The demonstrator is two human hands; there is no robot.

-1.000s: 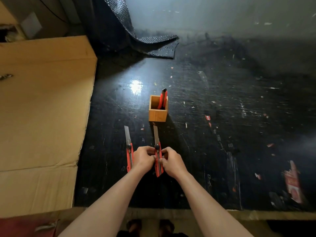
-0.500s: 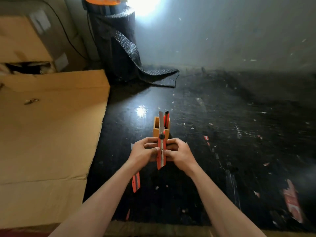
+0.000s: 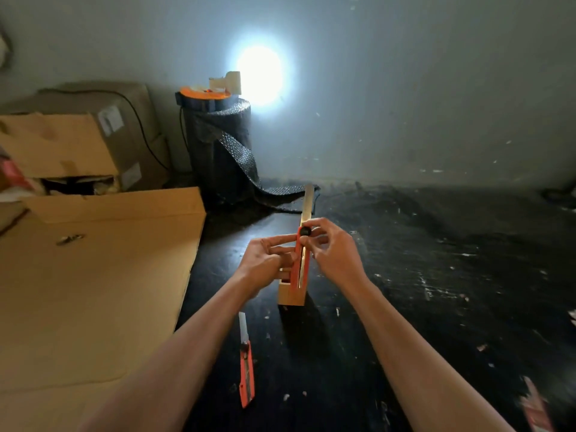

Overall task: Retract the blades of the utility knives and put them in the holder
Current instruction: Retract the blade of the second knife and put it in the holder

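Note:
I hold an orange utility knife (image 3: 301,269) upright in front of me, its long blade (image 3: 308,202) still extended upward. My left hand (image 3: 265,263) grips the handle from the left. My right hand (image 3: 335,255) pinches the black lock knob near the top of the handle. Behind the knife stands the wooden holder (image 3: 290,296) on the black table, largely hidden by the knife and my hands. A second orange utility knife (image 3: 247,367) lies flat on the table nearer to me, its blade out and pointing away.
A large flat cardboard sheet (image 3: 93,291) covers the left side. Cardboard boxes (image 3: 78,141) stand at the back left. A roll of black bubble wrap (image 3: 221,151) stands by the wall, topped with an orange tape dispenser. Scraps litter the black table (image 3: 436,291).
Both hands lifted the knife off the table and raised it upright. The view tilted up, so the holder and the second knife now sit lower. My right fingers moved up to the knob.

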